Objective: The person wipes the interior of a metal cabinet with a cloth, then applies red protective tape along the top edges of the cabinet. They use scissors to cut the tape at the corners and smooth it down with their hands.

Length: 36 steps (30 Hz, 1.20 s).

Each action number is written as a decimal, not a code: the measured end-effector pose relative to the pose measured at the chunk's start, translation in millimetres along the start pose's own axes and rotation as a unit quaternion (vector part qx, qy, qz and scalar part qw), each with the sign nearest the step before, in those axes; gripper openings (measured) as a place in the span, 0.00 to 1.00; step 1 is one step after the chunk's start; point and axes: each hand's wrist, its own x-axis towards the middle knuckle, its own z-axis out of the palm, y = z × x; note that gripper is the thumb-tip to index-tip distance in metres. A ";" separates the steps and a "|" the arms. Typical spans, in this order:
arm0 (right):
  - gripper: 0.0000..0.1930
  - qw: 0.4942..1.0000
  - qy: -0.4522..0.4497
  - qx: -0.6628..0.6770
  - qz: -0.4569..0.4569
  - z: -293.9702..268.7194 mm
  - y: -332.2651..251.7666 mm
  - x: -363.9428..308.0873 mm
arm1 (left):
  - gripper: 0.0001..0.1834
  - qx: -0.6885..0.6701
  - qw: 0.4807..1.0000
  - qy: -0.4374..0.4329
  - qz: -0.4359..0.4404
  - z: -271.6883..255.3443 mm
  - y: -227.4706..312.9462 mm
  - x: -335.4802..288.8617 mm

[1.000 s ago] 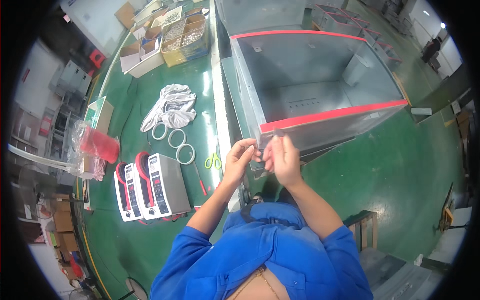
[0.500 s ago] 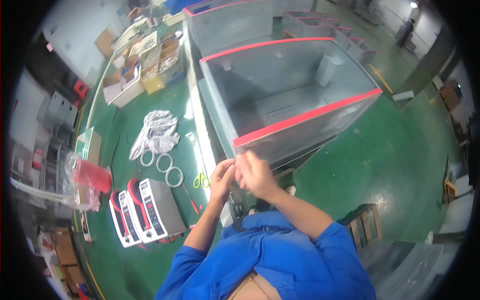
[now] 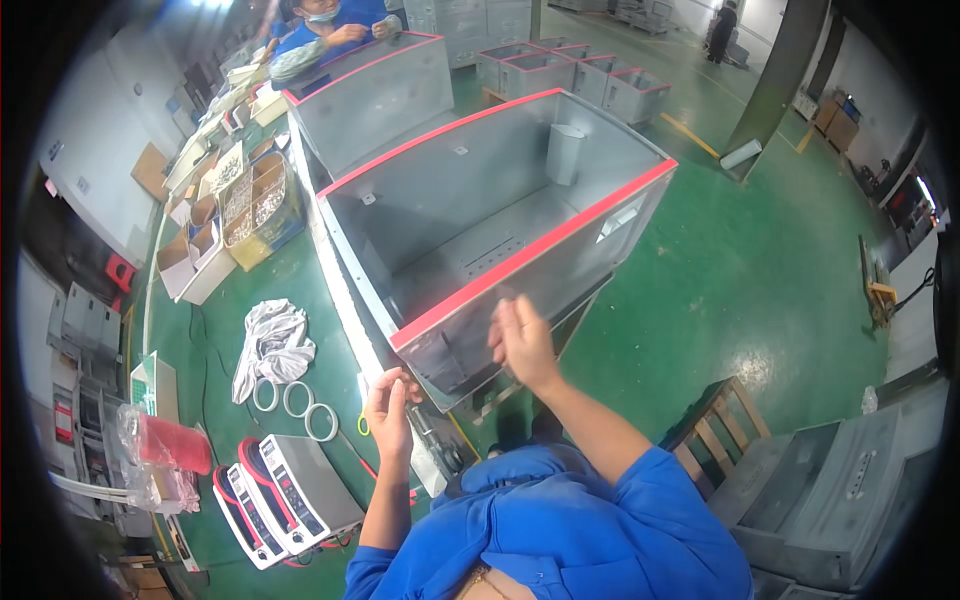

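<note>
A large grey metal box, without a lid, stands in front of me. Red strip runs along its upper edges. Close to the box's near left corner is my left hand, with thumb and fingers drawn together; whether anything small is between them is hidden. My right hand is raised in front of the box's near wall, its fingers stretched out and nothing visible in them. I cannot tell whether it touches the wall.
On the green bench left lie a white cloth, several tape rolls and two white-and-red devices. Bins of small parts stand farther back. A person in blue is behind a second grey box. A wooden pallet is right.
My hands were together at the box's near corner; now they are apart, the right one farther right with fingers extended. The view has shifted, bringing the person in blue into clearer sight.
</note>
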 end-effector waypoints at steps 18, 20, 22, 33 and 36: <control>0.12 0.970 -0.229 -0.030 -0.071 58.9 52.7 -72.4 | 0.11 0.128 0.973 0.172 -0.084 -80.3 -22.4 -54.2; 0.11 0.970 -0.239 -0.037 -0.011 40.9 56.2 -70.5 | 0.11 0.139 0.969 0.199 -0.046 -118.9 -21.4 -35.4; 0.11 0.976 -0.216 -0.021 -0.009 27.0 76.1 -70.1 | 0.22 0.228 0.946 0.224 -0.059 -158.1 -30.0 -19.8; 0.09 0.968 -0.059 -0.136 -0.202 -105.5 55.0 22.0 | 0.20 0.235 0.932 0.272 0.049 -30.4 11.7 -0.7; 0.09 0.947 -0.042 -0.174 -0.265 -150.0 42.6 55.6 | 0.21 0.121 0.936 0.288 0.159 20.6 27.4 7.0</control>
